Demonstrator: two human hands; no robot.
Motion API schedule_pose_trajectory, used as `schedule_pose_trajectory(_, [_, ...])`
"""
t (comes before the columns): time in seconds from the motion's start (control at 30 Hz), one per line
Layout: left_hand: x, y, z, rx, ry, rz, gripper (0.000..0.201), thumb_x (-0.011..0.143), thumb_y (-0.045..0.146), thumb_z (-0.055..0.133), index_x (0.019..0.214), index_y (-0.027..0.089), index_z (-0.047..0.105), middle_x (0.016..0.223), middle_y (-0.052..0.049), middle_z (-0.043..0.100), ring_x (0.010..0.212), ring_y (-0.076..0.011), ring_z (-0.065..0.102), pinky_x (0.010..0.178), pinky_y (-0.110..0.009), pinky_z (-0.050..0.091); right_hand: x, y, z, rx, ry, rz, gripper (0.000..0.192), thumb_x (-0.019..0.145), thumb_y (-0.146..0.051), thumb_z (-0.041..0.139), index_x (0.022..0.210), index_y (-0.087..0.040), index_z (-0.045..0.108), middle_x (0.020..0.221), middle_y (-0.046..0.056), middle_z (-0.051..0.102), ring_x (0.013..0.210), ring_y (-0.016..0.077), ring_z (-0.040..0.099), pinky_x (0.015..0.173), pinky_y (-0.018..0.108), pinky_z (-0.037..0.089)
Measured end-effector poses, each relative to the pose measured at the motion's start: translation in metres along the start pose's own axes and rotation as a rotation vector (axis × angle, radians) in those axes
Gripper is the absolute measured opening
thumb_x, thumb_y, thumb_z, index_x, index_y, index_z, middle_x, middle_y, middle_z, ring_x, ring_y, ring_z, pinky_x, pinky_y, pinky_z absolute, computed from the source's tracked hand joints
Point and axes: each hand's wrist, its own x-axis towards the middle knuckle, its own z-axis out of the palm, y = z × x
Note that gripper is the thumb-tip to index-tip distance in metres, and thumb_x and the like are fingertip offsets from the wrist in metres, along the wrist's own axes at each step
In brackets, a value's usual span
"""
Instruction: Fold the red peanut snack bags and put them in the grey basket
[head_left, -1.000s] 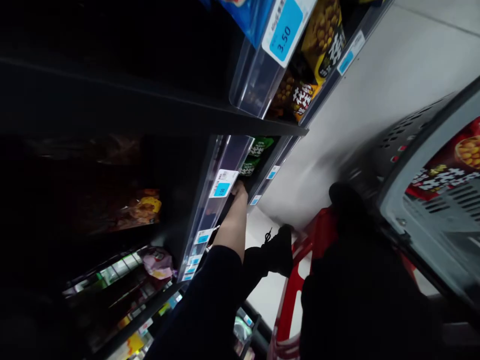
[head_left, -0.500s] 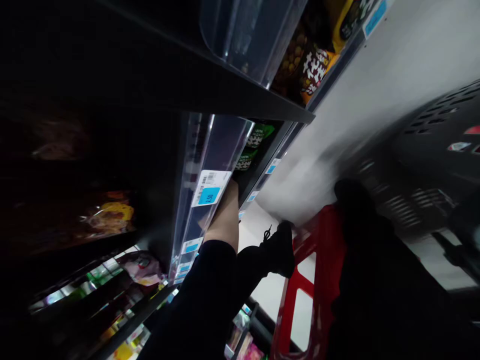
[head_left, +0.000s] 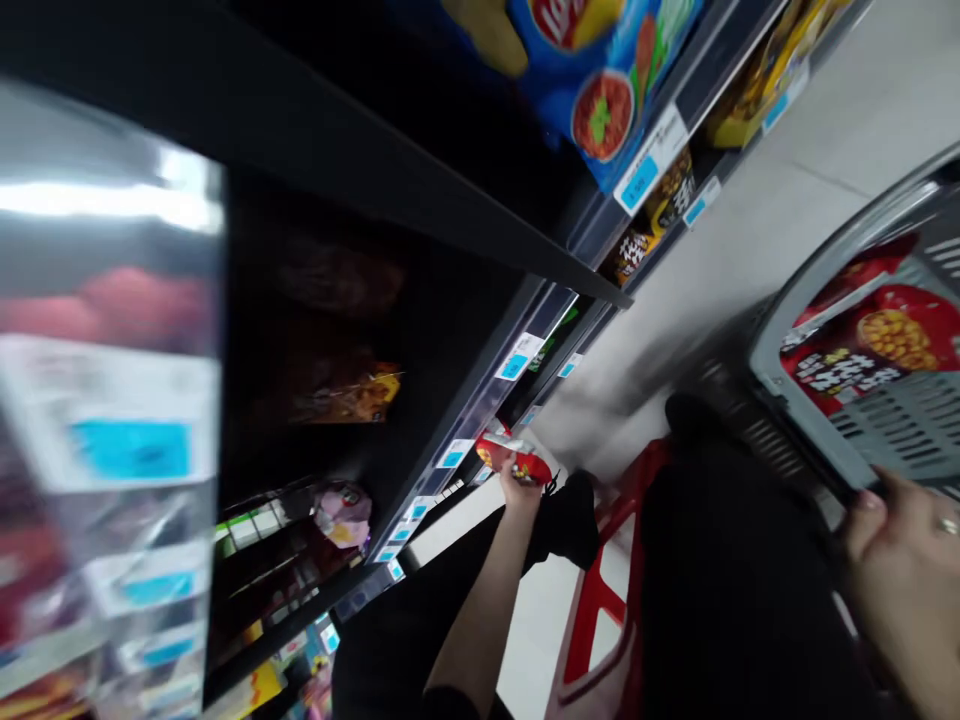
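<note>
My left hand (head_left: 519, 488) is closed around a red snack bag (head_left: 514, 455), held beside the lowest shelf, just above the floor. The bag shows a pale edge and a small food picture. At the right edge of the head view, my right hand (head_left: 896, 540), with a ring on one finger, rests closed on the rim of a grey shopping basket (head_left: 765, 345). Part of that hand is cut off by the frame. Inside the basket lie red snack bags (head_left: 847, 375) with a picture of golden nuts and white lettering.
Dark shelves (head_left: 450, 290) with price tags (head_left: 519, 357) fill the left and middle. Blue chip bags (head_left: 600, 90) and yellow-brown bags (head_left: 637, 250) stand on them. A red plastic frame (head_left: 600, 600) with openings is between my legs. A black shoe (head_left: 574, 520) stands near the shelf foot.
My left hand, earlier mostly hidden behind the lower shelf's clear front, is now out with a red snack bag. My right hand and the basket's contents have come into view.
</note>
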Motion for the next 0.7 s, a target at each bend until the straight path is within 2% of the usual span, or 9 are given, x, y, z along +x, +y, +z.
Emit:
schedule_pose_trajectory(0.07, [-0.044, -0.004, -0.015, -0.027, -0.008, -0.077, 0.010, 0.076, 0.023, 0.054, 0.079, 0.014, 0.057, 0.066, -0.003, 0.060, 0.059, -0.0171, 0.059, 0.058, -0.031, 0.048, 0.009, -0.006, -0.005, -0.027, -0.012, 0.000, 0.046, 0.087, -0.037, 0.029, 0.116, -0.012, 0.056, 0.094, 0.018, 0.061, 0.088, 0.0308, 0.053, 0.059, 0.035, 0.033])
schedule_pose_trajectory(0.17, [-0.109, -0.004, -0.042, -0.037, -0.080, -0.238, 0.016, 0.071, 0.023, 0.060, 0.084, 0.014, 0.058, 0.072, -0.007, 0.064, 0.064, -0.0217, 0.062, 0.061, -0.036, 0.049, 0.016, 0.001, -0.029, 0.171, -0.060, 0.020, 0.052, 0.086, -0.045, 0.030, 0.107, -0.008, 0.060, 0.089, 0.020, 0.062, 0.084, 0.0296, 0.054, 0.059, 0.034, 0.035])
schedule_pose_trajectory(0.27, [-0.169, 0.003, -0.075, -0.094, -0.250, -0.342, 0.020, 0.071, 0.023, 0.060, 0.089, 0.013, 0.058, 0.076, -0.007, 0.065, 0.071, -0.0214, 0.062, 0.075, -0.039, 0.047, 0.004, 0.001, -0.075, 0.362, 0.038, 0.030, 0.053, 0.082, -0.050, 0.037, 0.108, -0.009, 0.059, 0.092, 0.019, 0.061, 0.085, 0.0296, 0.056, 0.066, 0.036, 0.040])
schedule_pose_trajectory(0.33, [-0.203, 0.011, -0.096, -0.141, -0.417, -0.367, 0.024, 0.071, 0.028, 0.059, 0.089, 0.012, 0.058, 0.077, -0.007, 0.064, 0.071, -0.0220, 0.061, 0.078, -0.042, 0.045, -0.018, -0.014, -0.110, 0.522, 0.069, -0.034, 0.046, 0.081, -0.049, 0.040, 0.105, -0.015, 0.060, 0.095, 0.015, 0.062, 0.085, 0.0272, 0.058, 0.071, 0.037, 0.041])
schedule_pose_trajectory(0.4, [-0.233, 0.019, -0.115, -0.169, -0.646, -0.390, 0.035, 0.070, 0.036, 0.057, 0.095, 0.011, 0.058, 0.082, -0.009, 0.063, 0.072, -0.0228, 0.060, 0.074, -0.041, 0.045, -0.048, -0.040, -0.140, 0.773, -0.066, -0.193, 0.037, 0.081, -0.047, 0.044, 0.098, -0.019, 0.061, 0.093, 0.010, 0.064, 0.085, 0.0239, 0.059, 0.075, 0.036, 0.043])
schedule_pose_trajectory(0.5, [-0.265, 0.031, -0.135, -0.139, -1.038, -0.401, 0.054, 0.068, 0.049, 0.052, 0.104, 0.010, 0.056, 0.089, -0.011, 0.061, 0.066, -0.0223, 0.058, 0.061, -0.036, 0.044, -0.097, -0.088, -0.169, 1.069, -0.462, -0.505, 0.033, 0.080, -0.044, 0.050, 0.100, -0.020, 0.060, 0.100, 0.009, 0.063, 0.090, 0.0213, 0.059, 0.079, 0.033, 0.046])
schedule_pose_trajectory(0.6, [-0.283, 0.043, -0.149, 0.028, -1.376, -0.472, 0.071, 0.064, 0.065, 0.046, 0.101, 0.006, 0.058, 0.075, -0.011, 0.061, 0.052, -0.0199, 0.054, 0.053, -0.036, 0.043, -0.135, -0.124, -0.186, 1.144, -0.742, -0.761, 0.048, 0.072, -0.041, 0.063, 0.115, -0.022, 0.053, 0.112, 0.008, 0.059, 0.098, 0.0217, 0.057, 0.082, 0.033, 0.047])
schedule_pose_trajectory(0.67, [-0.288, 0.051, -0.155, 0.168, -1.533, -0.540, 0.084, 0.063, 0.075, 0.038, 0.101, 0.004, 0.058, 0.060, -0.009, 0.059, 0.045, -0.0194, 0.052, 0.048, -0.035, 0.042, -0.152, -0.137, -0.197, 1.148, -0.894, -0.887, 0.052, 0.071, -0.041, 0.065, 0.117, -0.021, 0.051, 0.111, 0.007, 0.060, 0.098, 0.0216, 0.057, 0.083, 0.034, 0.047])
schedule_pose_trajectory(0.7, [-0.290, 0.055, -0.157, 0.216, -1.576, -0.560, 0.088, 0.064, 0.078, 0.033, 0.103, 0.003, 0.058, 0.056, -0.009, 0.058, 0.042, -0.0194, 0.051, 0.045, -0.034, 0.041, -0.159, -0.140, -0.202, 1.144, -0.938, -0.917, 0.048, 0.073, -0.042, 0.063, 0.114, -0.020, 0.053, 0.106, 0.006, 0.062, 0.096, 0.0214, 0.058, 0.082, 0.033, 0.047])
